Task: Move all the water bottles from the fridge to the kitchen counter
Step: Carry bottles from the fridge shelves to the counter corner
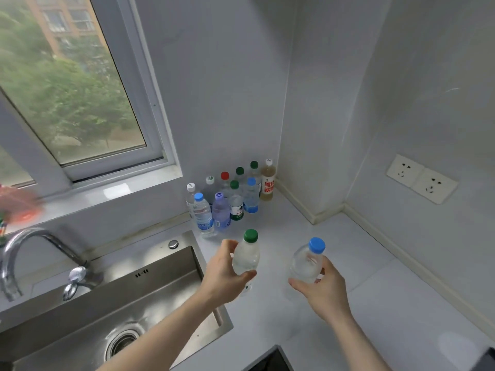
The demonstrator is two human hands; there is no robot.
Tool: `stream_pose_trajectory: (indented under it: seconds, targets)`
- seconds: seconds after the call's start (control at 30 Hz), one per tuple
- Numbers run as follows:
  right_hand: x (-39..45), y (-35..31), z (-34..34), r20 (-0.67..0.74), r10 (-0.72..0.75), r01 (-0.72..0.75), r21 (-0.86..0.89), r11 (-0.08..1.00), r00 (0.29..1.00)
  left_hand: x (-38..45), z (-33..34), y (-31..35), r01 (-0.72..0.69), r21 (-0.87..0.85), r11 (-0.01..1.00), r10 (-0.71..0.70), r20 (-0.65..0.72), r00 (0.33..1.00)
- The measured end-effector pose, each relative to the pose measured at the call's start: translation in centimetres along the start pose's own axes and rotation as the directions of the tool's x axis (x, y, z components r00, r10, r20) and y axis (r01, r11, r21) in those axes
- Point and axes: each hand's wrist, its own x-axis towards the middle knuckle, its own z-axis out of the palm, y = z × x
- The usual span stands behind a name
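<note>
The left hand (223, 274) holds a clear bottle with a green cap (250, 235), the right hand (322, 289) one with a blue cap (317, 245), on a white counter (361, 277) beside a shiny grey sink (160, 298), and a blurry, maybe red thing (18, 207) sits far left.

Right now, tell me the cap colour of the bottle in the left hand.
Green cap on the bottle the left hand grips; head view.

**One head camera, looking down at the counter corner**

The single wide-angle view looks forward and down from head height. The white stone kitchen counter (361, 277) is near; the steel sink (160, 290) lies at 8 o'clock, the window at 11 o'clock.
</note>
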Motion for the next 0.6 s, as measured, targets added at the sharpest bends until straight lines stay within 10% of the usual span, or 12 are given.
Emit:
stream_pose_trajectory:
  seconds: [0.6]
  targets:
    - [16.4, 3.1, 3.5, -0.033, 0.239, -0.240, -0.235, 0.942, 0.970, 17.8, 6.7, -0.1, -0.053, 0.419, 0.906, -0.003, 0.132, 0.991]
